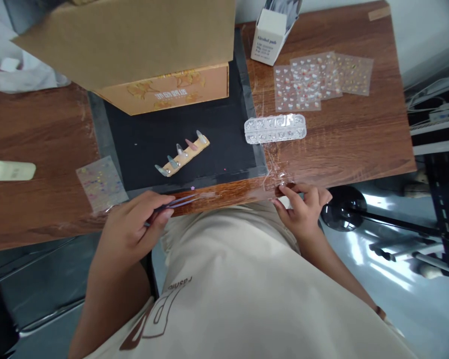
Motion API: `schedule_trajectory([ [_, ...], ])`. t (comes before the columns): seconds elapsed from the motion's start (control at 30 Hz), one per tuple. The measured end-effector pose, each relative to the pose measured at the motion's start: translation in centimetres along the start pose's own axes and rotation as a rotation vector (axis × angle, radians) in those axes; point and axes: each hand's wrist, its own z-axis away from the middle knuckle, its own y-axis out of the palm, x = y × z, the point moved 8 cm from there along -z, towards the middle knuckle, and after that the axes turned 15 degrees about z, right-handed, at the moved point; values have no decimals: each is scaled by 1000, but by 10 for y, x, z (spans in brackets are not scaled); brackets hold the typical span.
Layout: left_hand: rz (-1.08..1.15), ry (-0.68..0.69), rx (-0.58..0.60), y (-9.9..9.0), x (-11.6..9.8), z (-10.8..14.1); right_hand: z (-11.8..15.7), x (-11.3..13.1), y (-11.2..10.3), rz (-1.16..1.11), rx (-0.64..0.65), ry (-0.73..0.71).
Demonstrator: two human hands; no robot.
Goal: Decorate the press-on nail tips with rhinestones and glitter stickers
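Note:
In my left hand [136,224], closed at the table's front edge, is a pair of tweezers [181,201] pointing right. Just above their tips lies a tiny purple flower-shaped piece [193,188]. My right hand [303,202] rests at the front edge further right, fingers bent and apart, the index fingertip touching the tabletop by some clear tape; a white patch shows between thumb and finger, and I cannot make out what it is. On the black mat [217,119] stands a tan strip [189,158] bearing several pointed false nails [172,161], some greenish grey, one pink.
A clear rhinestone case [275,128] lies across the mat's right edge. Behind it are sticker sheets [297,87] and an alcohol pads box [268,37]. A big cardboard box [145,45] fills the back. Left are another sticker sheet [101,184] and a pale bottle [11,171].

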Motion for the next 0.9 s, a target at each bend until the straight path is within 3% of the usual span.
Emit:
schedule_trajectory([
  [0.23,54,-28,-10,0,0,1,3,-2,7,-159,79,70],
  [0.4,38,-86,-18,-10,3,11,-3,-6,-5,-432,66,156],
  [0.47,5,-152,-105,-26,16,19,-9,-10,-11,-588,63,220],
  [0.6,-179,-288,-405,-74,53,33,-30,-22,-17,-838,79,356],
  [0.73,-404,-390,-340,-84,86,23,-56,-10,-7,-1136,326,469],
  [0.9,-423,-369,-335,-71,101,8,-71,36,-3,-1236,601,402],
])
